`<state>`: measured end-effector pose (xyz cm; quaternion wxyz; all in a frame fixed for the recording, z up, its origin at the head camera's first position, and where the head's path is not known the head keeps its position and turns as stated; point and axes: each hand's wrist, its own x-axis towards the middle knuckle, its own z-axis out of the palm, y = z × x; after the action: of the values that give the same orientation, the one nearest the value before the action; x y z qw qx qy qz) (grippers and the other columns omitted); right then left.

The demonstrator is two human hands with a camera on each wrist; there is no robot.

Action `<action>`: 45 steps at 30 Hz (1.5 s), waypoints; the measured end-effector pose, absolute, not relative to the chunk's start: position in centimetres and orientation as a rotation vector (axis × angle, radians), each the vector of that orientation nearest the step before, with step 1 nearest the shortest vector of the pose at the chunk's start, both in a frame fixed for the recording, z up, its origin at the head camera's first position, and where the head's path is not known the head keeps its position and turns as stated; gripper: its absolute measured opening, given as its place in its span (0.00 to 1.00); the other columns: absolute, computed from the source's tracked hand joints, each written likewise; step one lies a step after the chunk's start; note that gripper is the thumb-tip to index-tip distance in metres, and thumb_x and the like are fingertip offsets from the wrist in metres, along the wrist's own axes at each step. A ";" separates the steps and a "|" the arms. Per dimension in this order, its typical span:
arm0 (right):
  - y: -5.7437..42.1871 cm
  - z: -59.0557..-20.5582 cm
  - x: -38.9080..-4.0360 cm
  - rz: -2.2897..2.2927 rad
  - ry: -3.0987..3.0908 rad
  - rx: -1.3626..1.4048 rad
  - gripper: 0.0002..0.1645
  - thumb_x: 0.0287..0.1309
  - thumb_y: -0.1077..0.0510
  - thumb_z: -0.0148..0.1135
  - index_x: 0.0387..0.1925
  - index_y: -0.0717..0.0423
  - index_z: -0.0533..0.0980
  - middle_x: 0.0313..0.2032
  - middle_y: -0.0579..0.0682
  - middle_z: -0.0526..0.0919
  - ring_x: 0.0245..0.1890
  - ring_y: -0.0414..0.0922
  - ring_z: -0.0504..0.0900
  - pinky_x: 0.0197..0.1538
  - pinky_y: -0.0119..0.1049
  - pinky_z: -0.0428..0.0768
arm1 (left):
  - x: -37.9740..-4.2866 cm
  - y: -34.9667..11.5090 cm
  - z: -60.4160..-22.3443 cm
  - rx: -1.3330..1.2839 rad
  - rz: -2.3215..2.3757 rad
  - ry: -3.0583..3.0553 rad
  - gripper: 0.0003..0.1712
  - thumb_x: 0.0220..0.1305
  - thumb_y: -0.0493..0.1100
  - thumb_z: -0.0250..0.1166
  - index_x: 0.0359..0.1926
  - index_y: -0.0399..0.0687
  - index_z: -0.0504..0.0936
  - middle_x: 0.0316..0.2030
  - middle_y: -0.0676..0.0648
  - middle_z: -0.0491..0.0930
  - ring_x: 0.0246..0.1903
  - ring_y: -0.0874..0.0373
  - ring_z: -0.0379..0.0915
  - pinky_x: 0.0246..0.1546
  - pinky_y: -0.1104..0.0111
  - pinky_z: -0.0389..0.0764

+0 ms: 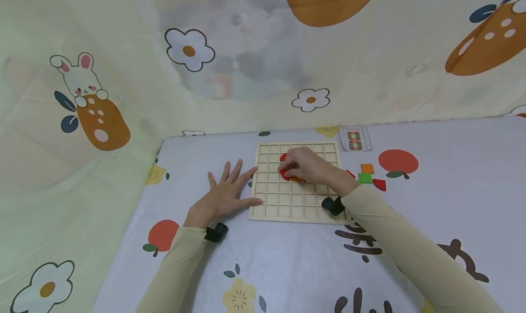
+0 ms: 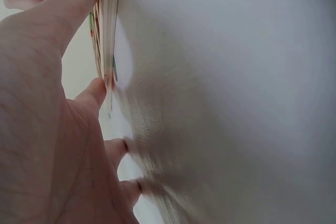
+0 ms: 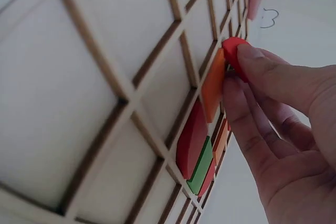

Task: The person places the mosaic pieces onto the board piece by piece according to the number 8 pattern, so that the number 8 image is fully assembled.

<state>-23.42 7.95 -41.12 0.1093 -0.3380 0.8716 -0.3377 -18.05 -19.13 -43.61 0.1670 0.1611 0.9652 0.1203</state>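
My right hand point(image 1: 310, 164) is over the wooden grid board point(image 1: 271, 211), thumb and fingers pinching a red tile with a rounded edge point(image 3: 234, 53). That tile is tilted over a cell, right beside an orange tile point(image 3: 212, 90) set in the grid. A red tile point(image 3: 192, 140) and a green tile point(image 3: 200, 167) lie in cells close by; in the head view the hand hides much of this group. My left hand point(image 1: 223, 196) has its fingers spread on the cloth, with thumb and index finger at the board's left edge.
Right of the board lie a loose orange square tile point(image 1: 367, 168), a green square tile point(image 1: 365, 178) and a red rounded tile point(image 1: 380, 184). A small pattern card point(image 1: 355, 138) lies by the board's far right corner. Behind the table hangs a printed curtain point(image 1: 246, 112).
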 end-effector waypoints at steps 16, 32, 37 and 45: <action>7.6 -41.7 -23.3 -0.885 2.656 -1.053 0.09 0.62 0.70 0.72 0.44 0.67 0.89 0.35 0.55 0.84 0.37 0.50 0.81 0.43 0.40 0.82 | -18.0 -19.2 -43.6 0.464 0.335 2.744 0.56 0.63 0.79 0.58 0.85 0.70 0.47 0.84 0.44 0.31 0.81 0.37 0.18 0.68 0.24 0.25; 8.3 -41.2 -21.7 -0.869 2.723 -0.971 0.10 0.62 0.66 0.74 0.45 0.64 0.88 0.37 0.53 0.85 0.37 0.48 0.79 0.44 0.40 0.80 | -18.0 -19.0 -43.5 0.451 0.336 2.748 0.56 0.63 0.78 0.59 0.84 0.70 0.48 0.84 0.43 0.32 0.81 0.36 0.19 0.67 0.23 0.25; 10.1 -40.1 -20.4 -0.854 2.781 -0.893 0.12 0.65 0.62 0.72 0.49 0.62 0.88 0.39 0.51 0.83 0.37 0.48 0.77 0.42 0.40 0.78 | -17.9 -18.9 -43.6 0.451 0.345 2.752 0.55 0.63 0.78 0.59 0.84 0.70 0.49 0.84 0.44 0.32 0.81 0.36 0.19 0.67 0.23 0.25; 14.9 -37.9 -17.6 -0.771 2.842 -0.724 0.10 0.66 0.62 0.71 0.47 0.60 0.88 0.43 0.53 0.83 0.43 0.51 0.81 0.45 0.45 0.84 | -17.9 -19.0 -43.6 0.462 0.367 2.748 0.56 0.63 0.78 0.59 0.85 0.70 0.48 0.84 0.43 0.31 0.81 0.37 0.19 0.67 0.24 0.25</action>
<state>-17.64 14.88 -37.86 0.0545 -0.2385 0.9357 -0.2540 -17.87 -18.96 -43.63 0.1647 0.1622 0.9644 0.1287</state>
